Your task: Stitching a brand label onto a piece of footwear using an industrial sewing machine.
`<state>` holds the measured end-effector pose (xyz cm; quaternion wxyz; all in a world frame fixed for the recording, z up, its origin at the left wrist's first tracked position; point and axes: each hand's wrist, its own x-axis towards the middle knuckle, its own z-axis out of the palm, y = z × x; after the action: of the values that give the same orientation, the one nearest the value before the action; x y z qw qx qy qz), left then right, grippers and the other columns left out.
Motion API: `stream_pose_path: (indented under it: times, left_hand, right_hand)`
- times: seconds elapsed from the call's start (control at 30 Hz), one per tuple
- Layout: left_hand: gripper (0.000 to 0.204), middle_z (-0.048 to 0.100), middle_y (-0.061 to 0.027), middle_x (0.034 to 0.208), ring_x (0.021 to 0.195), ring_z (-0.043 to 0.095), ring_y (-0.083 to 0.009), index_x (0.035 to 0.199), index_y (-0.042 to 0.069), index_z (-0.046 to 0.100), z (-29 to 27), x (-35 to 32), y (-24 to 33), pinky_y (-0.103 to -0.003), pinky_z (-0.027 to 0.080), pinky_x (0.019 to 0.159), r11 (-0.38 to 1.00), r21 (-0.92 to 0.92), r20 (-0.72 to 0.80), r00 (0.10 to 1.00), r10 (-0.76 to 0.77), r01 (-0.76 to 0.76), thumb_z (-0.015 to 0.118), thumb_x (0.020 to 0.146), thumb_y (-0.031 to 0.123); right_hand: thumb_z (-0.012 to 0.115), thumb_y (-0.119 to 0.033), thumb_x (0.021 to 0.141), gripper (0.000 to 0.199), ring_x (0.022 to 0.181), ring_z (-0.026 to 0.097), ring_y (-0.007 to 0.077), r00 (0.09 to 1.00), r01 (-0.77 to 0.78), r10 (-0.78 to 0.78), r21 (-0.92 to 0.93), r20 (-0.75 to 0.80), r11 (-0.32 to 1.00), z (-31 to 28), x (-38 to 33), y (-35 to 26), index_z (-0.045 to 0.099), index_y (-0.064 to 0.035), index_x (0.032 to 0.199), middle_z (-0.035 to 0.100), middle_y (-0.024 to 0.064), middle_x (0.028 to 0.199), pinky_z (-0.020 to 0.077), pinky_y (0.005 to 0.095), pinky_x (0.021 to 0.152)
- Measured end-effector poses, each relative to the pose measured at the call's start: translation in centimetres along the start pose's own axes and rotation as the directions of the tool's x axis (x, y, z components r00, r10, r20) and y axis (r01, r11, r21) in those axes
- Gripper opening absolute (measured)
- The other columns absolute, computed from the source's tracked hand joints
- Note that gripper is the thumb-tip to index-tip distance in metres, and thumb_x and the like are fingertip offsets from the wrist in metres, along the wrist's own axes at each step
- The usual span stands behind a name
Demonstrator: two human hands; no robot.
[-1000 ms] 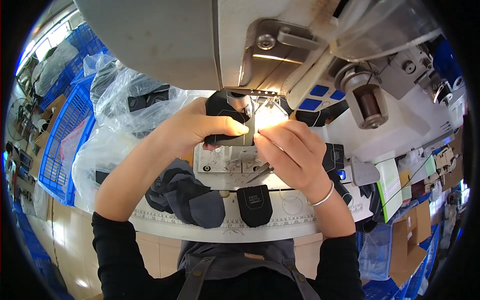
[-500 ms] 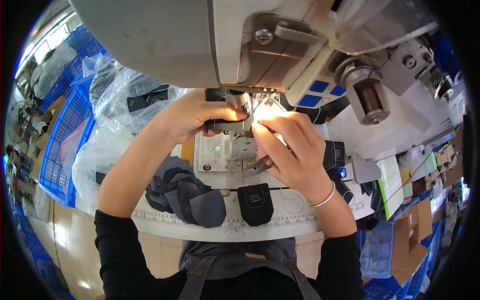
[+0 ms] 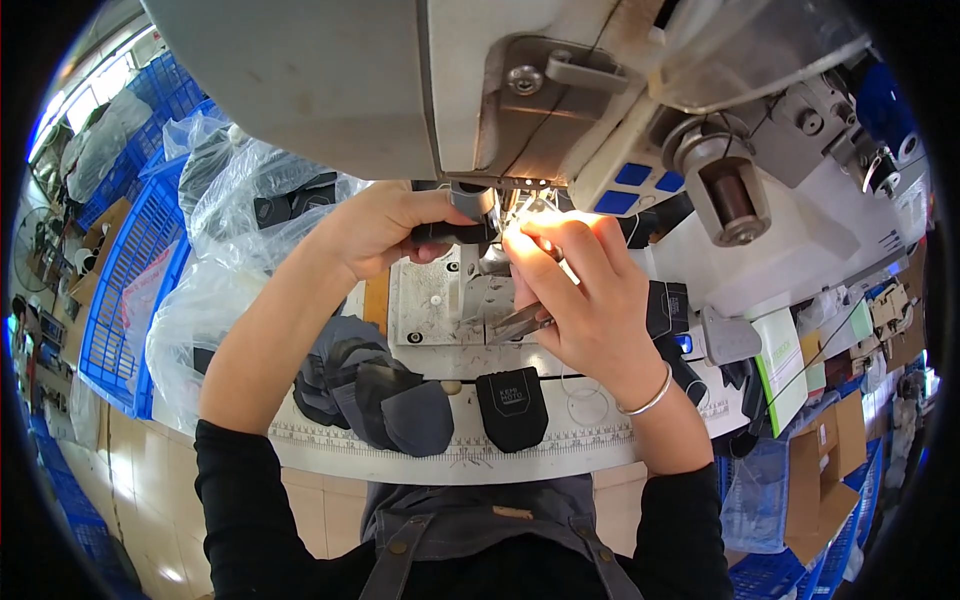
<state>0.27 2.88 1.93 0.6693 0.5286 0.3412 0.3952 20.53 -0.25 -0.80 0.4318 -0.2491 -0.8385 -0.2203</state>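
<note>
My left hand [image 3: 385,225] grips a black fabric piece [image 3: 445,233] and holds it under the head of the sewing machine [image 3: 350,80], just beside the needle area. My right hand [image 3: 585,300] has its thumb and forefinger pinched together in the bright light at the needle. A slim metal tool [image 3: 518,322], like tweezers or snips, is tucked in that hand's lower fingers and points left. Both hands hover over the metal needle plate [image 3: 435,300]. A silver bracelet [image 3: 645,400] circles my right wrist.
A stack of dark grey fabric pieces [image 3: 385,395] and a single black piece [image 3: 510,405] lie on the table's front edge by a printed ruler. Clear plastic bags [image 3: 230,220] and blue crates [image 3: 130,260] stand on the left. A cardboard box [image 3: 815,480] sits at the right.
Both hands have moved up closer under the machine head. My right fingers have risen to the needle, and the left hand has pushed the black piece further in.
</note>
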Motion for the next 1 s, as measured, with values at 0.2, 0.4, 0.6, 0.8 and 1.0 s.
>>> stream_pose_path:
  times: [0.2, 0.4, 0.6, 0.8, 1.0]
  left_hand:
    - [0.011, 0.058, -0.0056, 0.069, 0.047, 0.048, -0.0086, 0.084, 0.0, 0.06, 0.3, -0.2, 0.6, -0.019, 0.034, 0.039, 0.994, 0.089, -0.038, 0.998, -0.056, 0.059, 0.06, 0.075, 0.007]
    - [0.011, 0.058, -0.0074, 0.068, 0.051, 0.05, -0.0101, 0.081, -0.003, 0.06, 0.1, -0.4, 0.5, -0.02, 0.035, 0.041, 0.995, 0.08, -0.051, 0.997, -0.052, 0.056, 0.06, 0.075, 0.006]
    - [0.01, 0.056, -0.0116, 0.065, 0.054, 0.05, -0.0158, 0.074, -0.007, 0.06, 0.5, -0.3, 0.6, -0.025, 0.035, 0.047, 0.994, 0.049, -0.113, 0.989, -0.093, 0.099, 0.059, 0.074, 0.003]
    - [0.008, 0.057, -0.0117, 0.068, 0.054, 0.051, -0.0148, 0.073, -0.006, 0.06, 0.7, -0.5, 0.6, -0.025, 0.035, 0.045, 0.998, 0.023, -0.147, 0.987, -0.061, 0.065, 0.061, 0.072, 0.001]
    - [0.01, 0.058, -0.0103, 0.068, 0.051, 0.049, -0.0137, 0.077, -0.006, 0.06, 0.1, -0.4, 0.2, -0.024, 0.034, 0.044, 0.996, 0.073, -0.06, 0.997, -0.038, 0.042, 0.061, 0.071, 0.002]
  right_hand:
    - [0.064, -0.003, 0.055, 0.038, 0.072, 0.051, 0.023, 0.997, -0.054, 0.052, 0.044, 0.048, 0.998, -0.8, -0.1, 0.1, 0.06, -0.0078, 0.093, 0.054, 0.0044, 0.089, 0.0432, 0.0296, 0.057]
    - [0.059, 0.003, 0.054, 0.03, 0.062, 0.053, 0.0236, 0.972, -0.217, 0.211, -0.058, -0.1, 0.974, -5.7, -4.6, 2.0, 0.059, -0.004, 0.084, 0.056, 0.0074, 0.075, 0.043, 0.0314, 0.054]
    - [0.061, -0.013, 0.073, 0.023, 0.049, 0.045, 0.0299, 0.611, -0.651, 0.77, -0.437, 0.185, 0.621, -9.9, -11.6, 6.2, 0.046, 0.0027, 0.065, 0.044, 0.0159, 0.052, 0.0346, 0.0349, 0.048]
    - [0.063, -0.016, 0.072, 0.025, 0.049, 0.046, 0.032, 0.56, -0.676, 0.804, -0.449, 0.203, 0.584, -9.9, -11.7, 5.9, 0.047, 0.0025, 0.065, 0.048, 0.0169, 0.054, 0.0347, 0.037, 0.049]
    - [0.063, -0.014, 0.071, 0.023, 0.048, 0.047, 0.0319, 0.578, -0.68, 0.793, -0.426, 0.19, 0.597, -9.8, -11.6, 5.7, 0.048, 0.0021, 0.065, 0.049, 0.0161, 0.053, 0.0347, 0.037, 0.048]
